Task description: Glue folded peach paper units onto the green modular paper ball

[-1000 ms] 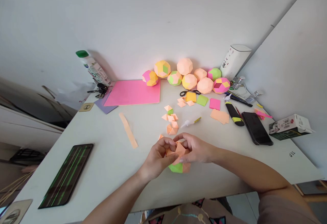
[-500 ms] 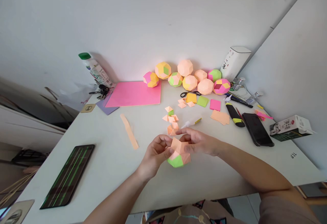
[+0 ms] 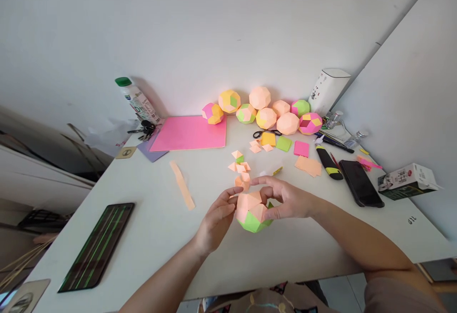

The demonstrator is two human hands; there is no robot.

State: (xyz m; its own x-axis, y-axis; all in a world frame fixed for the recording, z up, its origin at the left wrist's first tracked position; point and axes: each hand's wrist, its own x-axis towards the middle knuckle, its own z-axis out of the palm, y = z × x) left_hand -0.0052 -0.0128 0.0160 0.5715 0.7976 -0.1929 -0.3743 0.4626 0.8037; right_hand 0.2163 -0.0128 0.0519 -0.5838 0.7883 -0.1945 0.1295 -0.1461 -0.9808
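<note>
A faceted paper ball [image 3: 253, 219], peach on top and green below, is held above the front part of the table. My right hand [image 3: 290, 200] grips its right side, thumb on the near face and fingers curled behind. At the ball's left side is my left hand [image 3: 215, 221], its fingers reaching round the back edge and its thumb by the side; the exact contact there is partly hidden. Just beyond the hands lie several small folded peach paper pieces [image 3: 242, 168], with a green piece [image 3: 240, 159] among them. A glue bottle [image 3: 264, 174] lies partly behind my right hand.
Finished paper balls [image 3: 266, 118] line the wall. Sticky-note pads [image 3: 283, 143], scissors [image 3: 257, 134], a cutter [image 3: 327, 161], a phone [image 3: 360, 182] and a carton [image 3: 408, 180] are to the right. Leftward are a pink sheet [image 3: 189, 133], a peach strip [image 3: 182, 185] and a dark tablet [image 3: 96, 247].
The ball has turned in my hands and shifted slightly right, with more green showing at its right. My left thumb has come off its front face. The view has shifted slightly.
</note>
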